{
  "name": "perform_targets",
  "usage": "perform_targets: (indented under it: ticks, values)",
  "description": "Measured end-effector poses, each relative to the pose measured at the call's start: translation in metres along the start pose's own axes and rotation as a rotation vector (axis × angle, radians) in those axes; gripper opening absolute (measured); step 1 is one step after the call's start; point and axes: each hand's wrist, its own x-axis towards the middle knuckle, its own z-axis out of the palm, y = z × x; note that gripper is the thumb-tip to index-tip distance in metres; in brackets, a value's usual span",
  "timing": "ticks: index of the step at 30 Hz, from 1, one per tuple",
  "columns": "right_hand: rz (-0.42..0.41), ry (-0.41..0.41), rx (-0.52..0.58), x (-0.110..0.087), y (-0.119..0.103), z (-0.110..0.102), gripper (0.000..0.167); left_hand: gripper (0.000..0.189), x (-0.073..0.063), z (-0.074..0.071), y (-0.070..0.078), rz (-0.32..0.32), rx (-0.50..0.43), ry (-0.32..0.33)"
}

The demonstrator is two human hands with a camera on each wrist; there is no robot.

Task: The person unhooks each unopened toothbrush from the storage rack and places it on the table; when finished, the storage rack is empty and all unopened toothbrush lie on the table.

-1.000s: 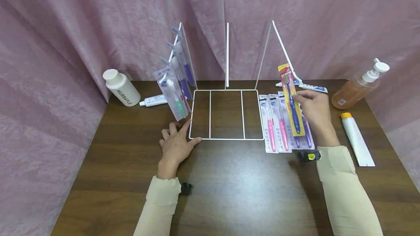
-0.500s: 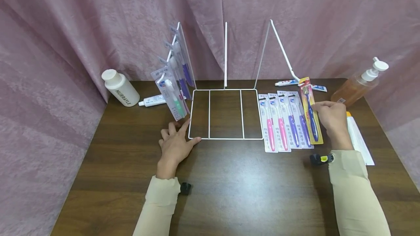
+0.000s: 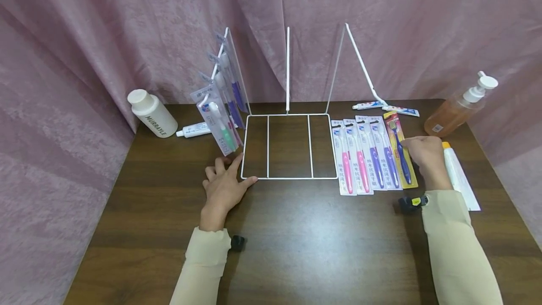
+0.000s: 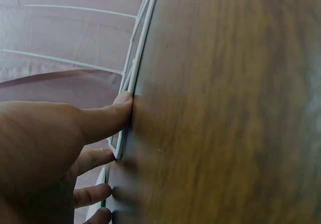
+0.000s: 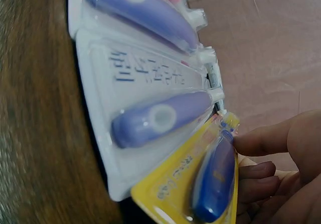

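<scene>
In the head view my left hand (image 3: 224,189) rests on the table at the front left corner of a white wire rack (image 3: 290,178). Its fingers are spread, and the left wrist view has the thumb (image 4: 108,119) touching the front wire. My right hand (image 3: 427,156) pinches the right edge of a yellow-backed toothbrush pack (image 3: 402,149) with a blue toothbrush inside. That pack lies at the right end of a row, beside two purple toothbrush packs (image 3: 386,154) and two pink toothbrush packs (image 3: 360,156). In the right wrist view the thumb (image 5: 261,139) meets the pack's edge.
Toothbrush packs (image 3: 218,121) hang from the rack's left arm. A white bottle (image 3: 153,114) and a toothpaste tube (image 3: 195,130) stand or lie at left. At right are a pump bottle (image 3: 450,114), a larger tube (image 3: 461,178) and small toothpaste tubes (image 3: 400,110).
My right hand has carried the yellow toothbrush pack rightward from above the purple packs and down beside them on the table. The left hand has stayed at the rack's corner.
</scene>
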Motion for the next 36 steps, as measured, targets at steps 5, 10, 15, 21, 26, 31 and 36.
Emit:
perform_targets:
  ticks: [5, 10, 15, 21, 26, 31, 36]
  values:
    - [0.008, 0.003, -0.019, 0.0009, 0.0019, 0.0006, 0.061, 0.090, 0.0001, 0.0003, -0.0007, 0.001, 0.001, 0.003]
    - [0.008, 0.043, -0.043, -0.0012, 0.0017, 0.0015, 0.061, 0.089, -0.0021, -0.0017, 0.0022, 0.002, 0.002, 0.010]
    - [-0.018, 0.078, -0.081, -0.0025, 0.0034, 0.0023, 0.057, 0.089, -0.0023, -0.0015, 0.0025, 0.003, 0.001, 0.019]
    - [-0.052, 0.098, -0.107, -0.0025, 0.0059, 0.0005, 0.053, 0.088, -0.0026, -0.0020, 0.0046, 0.002, 0.007, 0.022]
    - [-0.059, 0.095, -0.114, -0.0025, 0.0061, -0.0011, 0.054, 0.087, -0.0033, -0.0037, 0.0069, -0.008, 0.026, 0.013]
    - [-0.042, 0.089, -0.114, -0.0022, 0.0052, -0.0013, 0.054, 0.088, -0.0037, -0.0045, 0.0069, -0.008, 0.018, 0.016]
    - [-0.035, 0.092, -0.110, -0.0013, 0.0064, -0.0012, 0.054, 0.089, -0.0023, -0.0027, 0.0044, -0.004, -0.007, 0.011]
